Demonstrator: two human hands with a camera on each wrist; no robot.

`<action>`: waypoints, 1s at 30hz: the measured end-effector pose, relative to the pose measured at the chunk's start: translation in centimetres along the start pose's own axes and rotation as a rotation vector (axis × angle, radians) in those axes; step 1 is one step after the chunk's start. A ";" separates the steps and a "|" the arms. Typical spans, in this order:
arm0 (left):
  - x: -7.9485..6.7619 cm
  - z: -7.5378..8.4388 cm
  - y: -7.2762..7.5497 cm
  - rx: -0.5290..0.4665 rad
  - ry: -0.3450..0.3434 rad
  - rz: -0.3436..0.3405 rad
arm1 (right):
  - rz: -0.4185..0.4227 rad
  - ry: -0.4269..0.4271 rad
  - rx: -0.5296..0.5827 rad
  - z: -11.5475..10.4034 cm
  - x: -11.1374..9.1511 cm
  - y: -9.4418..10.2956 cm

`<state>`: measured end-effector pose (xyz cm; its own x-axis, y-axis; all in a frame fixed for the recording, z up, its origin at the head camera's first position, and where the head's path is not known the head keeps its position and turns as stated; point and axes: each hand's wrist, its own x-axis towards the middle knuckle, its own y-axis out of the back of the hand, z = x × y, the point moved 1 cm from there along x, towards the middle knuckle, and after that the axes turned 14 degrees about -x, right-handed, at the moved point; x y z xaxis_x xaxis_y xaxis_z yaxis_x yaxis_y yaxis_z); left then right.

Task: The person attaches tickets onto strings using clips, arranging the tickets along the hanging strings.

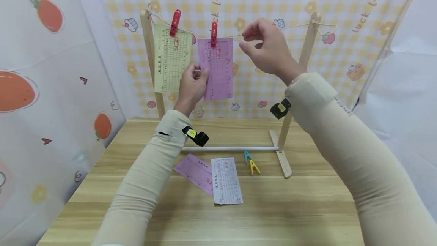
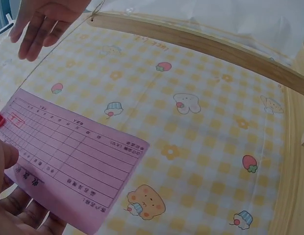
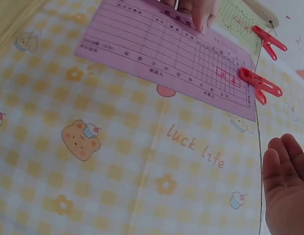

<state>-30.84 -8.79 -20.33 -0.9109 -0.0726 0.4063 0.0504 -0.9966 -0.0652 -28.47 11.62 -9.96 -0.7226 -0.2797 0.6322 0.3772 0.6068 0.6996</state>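
Observation:
A purple receipt slip [image 1: 220,75] hangs from the string, held at its top by a red clothespin [image 1: 214,35]. My left hand [image 1: 193,84] pinches its left edge, thumb in front and fingers behind, as the left wrist view shows. To the right of that clothespin, my right hand [image 1: 268,46] is raised by the string with loosely bent fingers and nothing between them. It is apart from the slip. Further left, a yellow slip [image 1: 172,62] hangs under another red clothespin [image 1: 175,22].
The string runs between two wooden posts [image 1: 307,44] joined low down by a white rod [image 1: 235,149]. On the table [image 1: 273,208] lie another purple slip [image 1: 194,172], a white slip [image 1: 227,181], a blue clothespin [image 1: 247,157] and a yellow clothespin [image 1: 253,167].

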 end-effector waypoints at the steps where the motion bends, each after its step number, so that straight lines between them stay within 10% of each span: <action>1: -0.1 -0.1 0.0 0.004 0.004 -0.010 | 0.006 0.000 0.009 0.3 -0.3 -0.1; 30: -5.4 -7.5 4.6 0.158 0.129 -0.140 | -0.105 -0.212 0.166 9.1 -11.5 -7.3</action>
<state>-28.74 -12.67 -29.70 -0.9577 0.0617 0.2811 -0.0256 -0.9911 0.1306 -28.16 17.20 -25.34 -0.8641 -0.1966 0.4633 0.2064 0.7011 0.6825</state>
